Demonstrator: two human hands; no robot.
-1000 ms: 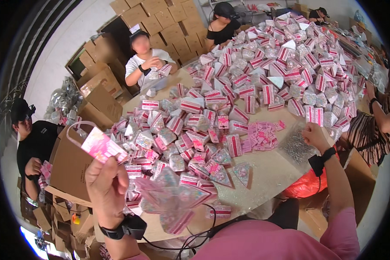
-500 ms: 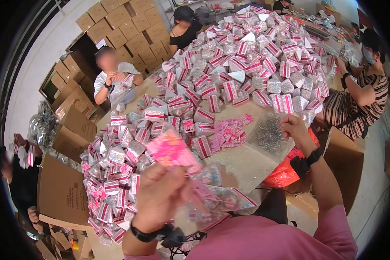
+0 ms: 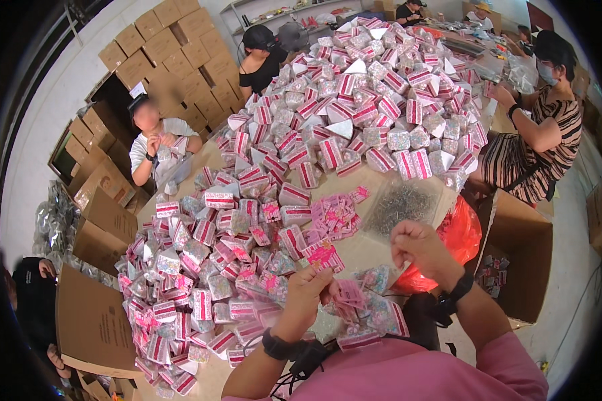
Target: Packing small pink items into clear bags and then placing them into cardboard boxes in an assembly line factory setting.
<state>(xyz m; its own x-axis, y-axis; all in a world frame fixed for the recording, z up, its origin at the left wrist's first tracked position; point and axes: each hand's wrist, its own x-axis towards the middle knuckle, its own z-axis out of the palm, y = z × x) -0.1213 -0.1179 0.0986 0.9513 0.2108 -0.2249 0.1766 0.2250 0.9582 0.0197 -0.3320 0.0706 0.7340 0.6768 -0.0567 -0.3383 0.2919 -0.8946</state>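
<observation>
My left hand (image 3: 304, 297) is closed on a pink printed card (image 3: 324, 255), thumb and fingers pinching its lower edge. Below those fingers hang more pink cards (image 3: 348, 294); whether the same hand grips them I cannot tell. My right hand (image 3: 421, 250) is raised to the right of the card, fingertips pinched together; anything between them is too small to make out. Just beyond it lies a heap of small metal pins (image 3: 401, 210) on a clear plastic sheet. Clear bags of glittery pieces with pink-and-white labels (image 3: 381, 315) lie close to my body, under the hands.
A large mound of similar labelled packs (image 3: 361, 100) covers the table's far side, and more (image 3: 201, 267) spread left. Loose pink cards (image 3: 334, 217) lie mid-table. A red plastic bag (image 3: 458, 234) and an open carton (image 3: 518, 267) stand right. Several people work around the table.
My right hand has come away from the metal pins toward the left hand. The left hand has moved right and lowered the pink card. The whole view has shifted slightly.
</observation>
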